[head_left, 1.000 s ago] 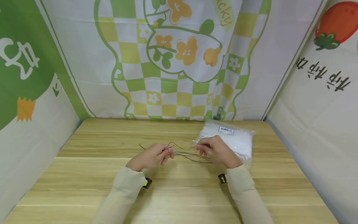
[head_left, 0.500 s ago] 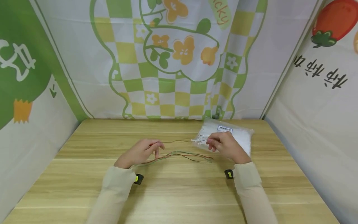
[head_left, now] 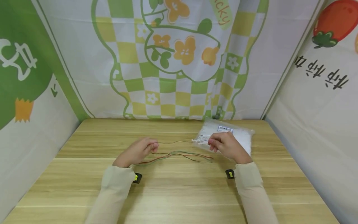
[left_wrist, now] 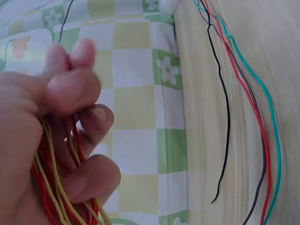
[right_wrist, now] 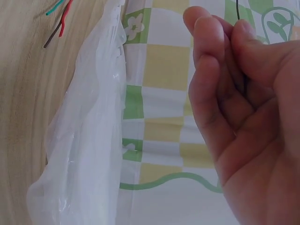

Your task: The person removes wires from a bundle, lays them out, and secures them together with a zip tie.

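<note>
My left hand (head_left: 137, 151) and right hand (head_left: 226, 146) are raised over the table, apart from each other. A thin dark wire (head_left: 179, 141) runs nearly straight between them, its ends pinched between thumb and fingers on both sides. In the left wrist view, several red and yellow wires (left_wrist: 52, 180) are also gathered in the left palm. The right wrist view shows the dark wire (right_wrist: 237, 10) entering at the thumb tip, with part of it inside the curled right fingers. Below, on the table, lie loose wires: black (left_wrist: 228, 119), red (left_wrist: 268, 183), brownish grey (left_wrist: 263, 161) and teal (left_wrist: 278, 140).
A clear plastic bag (head_left: 242, 141) packed with white thin strips lies at the back right, partly behind the right hand. It bears a barcode label (head_left: 225, 129). The wooden table (head_left: 179, 193) meets printed fabric walls (head_left: 184, 90) at its back and sides.
Both hands have moved apart, drawing the dark wire out from a slack curve to a nearly straight line. The left fingers have closed in on its end. The other wires stay on the table.
</note>
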### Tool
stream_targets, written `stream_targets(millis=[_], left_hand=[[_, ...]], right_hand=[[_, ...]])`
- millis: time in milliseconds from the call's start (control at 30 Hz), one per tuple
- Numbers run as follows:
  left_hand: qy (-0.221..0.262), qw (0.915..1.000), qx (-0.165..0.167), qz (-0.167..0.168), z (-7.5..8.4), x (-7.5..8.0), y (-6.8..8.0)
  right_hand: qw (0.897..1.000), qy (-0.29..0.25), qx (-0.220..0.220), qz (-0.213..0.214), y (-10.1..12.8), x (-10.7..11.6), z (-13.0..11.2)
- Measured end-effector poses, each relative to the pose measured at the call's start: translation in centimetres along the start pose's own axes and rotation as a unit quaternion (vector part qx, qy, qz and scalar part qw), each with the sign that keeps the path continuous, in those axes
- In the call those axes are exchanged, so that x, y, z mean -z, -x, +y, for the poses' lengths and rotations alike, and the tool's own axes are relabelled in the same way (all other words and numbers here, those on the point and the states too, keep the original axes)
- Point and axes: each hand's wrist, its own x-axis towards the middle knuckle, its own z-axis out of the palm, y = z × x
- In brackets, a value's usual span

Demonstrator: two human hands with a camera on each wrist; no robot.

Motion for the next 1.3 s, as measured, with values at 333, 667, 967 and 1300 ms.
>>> stream_targets(millis=[333, 667, 967, 1300], left_hand=[[-0.172, 0.9850, -0.006, 0.000, -0.4, -0.9, 0.3], [-0.160, 0.9866, -0.029, -0.013, -0.8, 0.7, 1.4], [-0.081, 0.9934, -0.076, -0.026, -1.8, 0.9, 1.9], [-0.182, 0.9829, -0.009, 0.022, -2.1, 1.5, 2.1]], right_hand=[[0.999, 0.016, 0.009, -0.039, -0.4, -0.4, 0.4], [0.990, 0.095, 0.078, -0.074, -0.5, -0.5, 0.3], [0.983, 0.119, 0.115, -0.073, 0.3, -1.3, 0.8], [0.982, 0.089, 0.149, -0.073, 0.3, -1.2, -1.1]])
